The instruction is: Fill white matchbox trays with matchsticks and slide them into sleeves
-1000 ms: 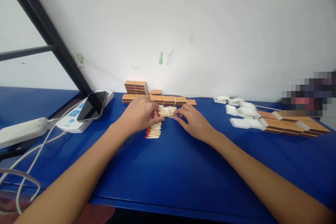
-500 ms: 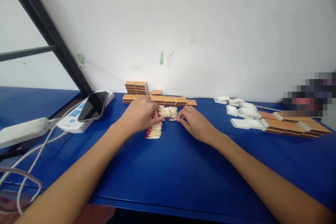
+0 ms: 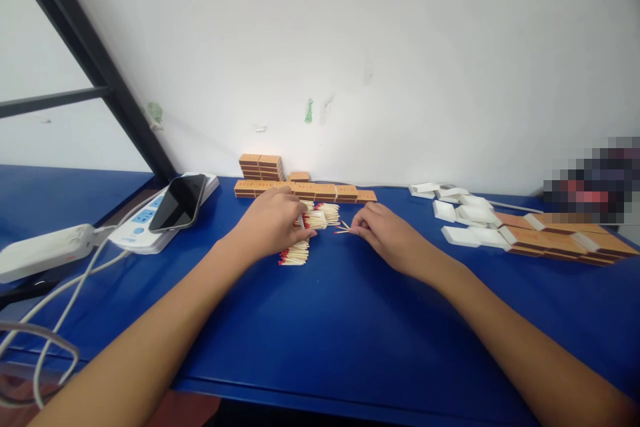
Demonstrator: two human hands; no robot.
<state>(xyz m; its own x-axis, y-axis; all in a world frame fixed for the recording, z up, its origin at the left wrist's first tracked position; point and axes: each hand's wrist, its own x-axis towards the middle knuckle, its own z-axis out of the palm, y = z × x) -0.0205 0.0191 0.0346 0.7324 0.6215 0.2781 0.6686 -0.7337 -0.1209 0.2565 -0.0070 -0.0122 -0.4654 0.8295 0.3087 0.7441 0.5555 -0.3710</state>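
Note:
My left hand (image 3: 275,221) is closed around one end of a small white matchbox tray (image 3: 303,220) with red-tipped matches in it; the palm side is hidden. Under and beside that hand lies a pile of loose matches (image 3: 295,253), with more matches (image 3: 327,212) just behind the tray. To the right, my right hand (image 3: 379,233) pinches a few matches (image 3: 343,229) between thumb and fingers, their red heads pointing left, apart from the pile. Behind both hands runs a row of orange matchboxes (image 3: 320,191).
A stack of matchboxes (image 3: 260,167) stands against the wall. White empty trays (image 3: 473,236) and half-open matchboxes (image 3: 550,240) lie at the right. On the left are a phone (image 3: 177,203) on a power strip (image 3: 135,237), a white adapter (image 3: 50,250) and looped cables (image 3: 75,290).
My right hand has drawn a little to the right, away from the pile, with a few matches in its pinch. My left hand has shifted slightly right with the tray.

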